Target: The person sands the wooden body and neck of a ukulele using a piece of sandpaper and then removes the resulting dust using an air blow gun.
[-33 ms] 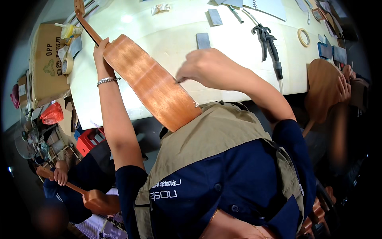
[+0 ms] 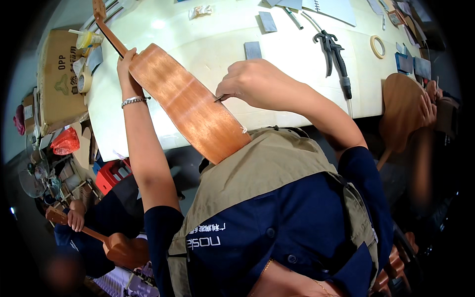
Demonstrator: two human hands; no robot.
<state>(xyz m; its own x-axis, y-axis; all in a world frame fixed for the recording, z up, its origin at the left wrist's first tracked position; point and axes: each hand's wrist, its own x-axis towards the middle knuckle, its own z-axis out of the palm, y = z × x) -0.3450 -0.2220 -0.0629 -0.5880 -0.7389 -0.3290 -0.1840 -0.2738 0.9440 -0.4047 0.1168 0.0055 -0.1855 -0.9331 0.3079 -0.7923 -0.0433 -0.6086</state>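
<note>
A brown wooden ukulele [image 2: 185,101] lies on its edge with its side facing up, the neck pointing to the far left. Its tail end rests against my apron. Where the neck meets the body, my left hand [image 2: 127,62] is closed round the ukulele. My right hand [image 2: 247,81] is pinched on a small thin dark piece [image 2: 220,98], too small to name, whose tip meets the right-hand edge of the side. A small pale tuft [image 2: 243,130] sits near the tail end.
On the white table [image 2: 198,44] are grey abrasive-looking pads [image 2: 253,50], a black air blow gun [image 2: 332,54], a tape roll [image 2: 377,46] and a notebook [image 2: 331,10]. A cardboard box [image 2: 62,81] stands left. Co-workers hold a guitar-shaped body [image 2: 401,109] at right and another ukulele [image 2: 123,250] lower left.
My right hand has shifted slightly left and its fingers have turned, so the thin dark piece shows more plainly. The ukulele and my left hand have barely moved.
</note>
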